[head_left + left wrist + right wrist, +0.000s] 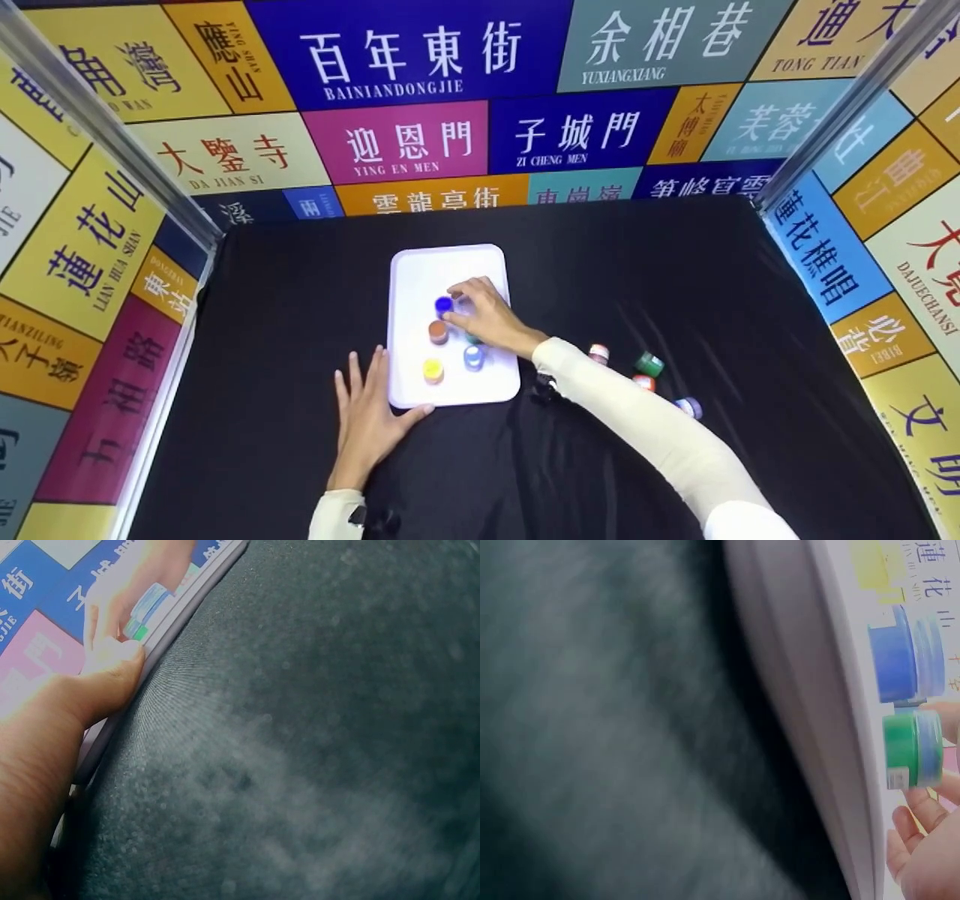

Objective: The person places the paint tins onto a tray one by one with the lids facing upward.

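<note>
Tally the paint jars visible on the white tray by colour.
Dark blue paint jar: 1
Brown paint jar: 1
Green paint jar: 1
Light blue paint jar: 1
Yellow paint jar: 1
Total visible on the white tray: 5

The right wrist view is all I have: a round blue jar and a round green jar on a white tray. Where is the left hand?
Observer: The left hand touches the near left corner of the white rectangular tray.
Operator: Any jars off the tray?
Observer: At least four small round jars are right of it, on the black cloth.
Operator: Any yellow one?
Observer: A round yellow-topped jar stands on the tray.
</note>
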{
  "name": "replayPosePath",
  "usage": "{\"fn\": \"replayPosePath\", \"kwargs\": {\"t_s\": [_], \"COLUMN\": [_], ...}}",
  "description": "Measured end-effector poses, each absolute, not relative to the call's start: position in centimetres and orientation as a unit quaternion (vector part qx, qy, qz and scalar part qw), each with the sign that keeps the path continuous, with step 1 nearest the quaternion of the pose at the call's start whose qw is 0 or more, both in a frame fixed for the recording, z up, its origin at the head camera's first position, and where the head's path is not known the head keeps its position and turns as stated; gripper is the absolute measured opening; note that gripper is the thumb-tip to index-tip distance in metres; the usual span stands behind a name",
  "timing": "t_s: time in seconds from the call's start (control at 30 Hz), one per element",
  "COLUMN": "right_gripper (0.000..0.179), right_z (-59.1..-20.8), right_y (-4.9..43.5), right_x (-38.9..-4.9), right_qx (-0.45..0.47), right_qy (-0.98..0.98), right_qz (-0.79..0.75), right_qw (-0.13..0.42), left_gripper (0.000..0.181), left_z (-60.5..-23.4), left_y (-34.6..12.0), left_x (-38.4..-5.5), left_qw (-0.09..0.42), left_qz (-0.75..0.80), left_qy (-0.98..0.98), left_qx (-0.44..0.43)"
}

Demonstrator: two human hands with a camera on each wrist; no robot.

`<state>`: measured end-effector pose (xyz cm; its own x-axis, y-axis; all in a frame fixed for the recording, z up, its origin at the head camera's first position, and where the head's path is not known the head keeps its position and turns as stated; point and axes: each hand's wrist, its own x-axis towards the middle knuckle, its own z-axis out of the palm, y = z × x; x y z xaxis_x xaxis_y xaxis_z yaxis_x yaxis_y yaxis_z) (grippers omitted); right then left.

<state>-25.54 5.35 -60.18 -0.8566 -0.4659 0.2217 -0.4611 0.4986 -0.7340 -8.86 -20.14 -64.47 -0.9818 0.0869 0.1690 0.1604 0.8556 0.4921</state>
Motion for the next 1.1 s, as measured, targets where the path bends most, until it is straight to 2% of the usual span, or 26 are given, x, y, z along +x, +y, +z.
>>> {"fn": "replayPosePath", "kwargs": {"t_s": [0.37,1.1], "right_gripper": [0.038,0.035], "right_z": [-58.6,-56.5], "right_y": [9.8,19.4], "right_x": [-25.5,-22.6], "right_qx": [-0.275,-0.239], "right_qy": [0.869,0.876], "right_qz": [-0.411,-0.409], "right_qw": [-0.026,-0.092], "left_gripper": [0.126,0.124], "left_z": [-64.6,-64.6], "left_y": [-19.9,-20.0], "left_x": [-8.9,-8.8], "left_qw": [0.068,0.091], "left_qz": [-0.267,-0.270], "left_qy": [-0.959,-0.956], "left_qx": [-0.064,-0.069]}}
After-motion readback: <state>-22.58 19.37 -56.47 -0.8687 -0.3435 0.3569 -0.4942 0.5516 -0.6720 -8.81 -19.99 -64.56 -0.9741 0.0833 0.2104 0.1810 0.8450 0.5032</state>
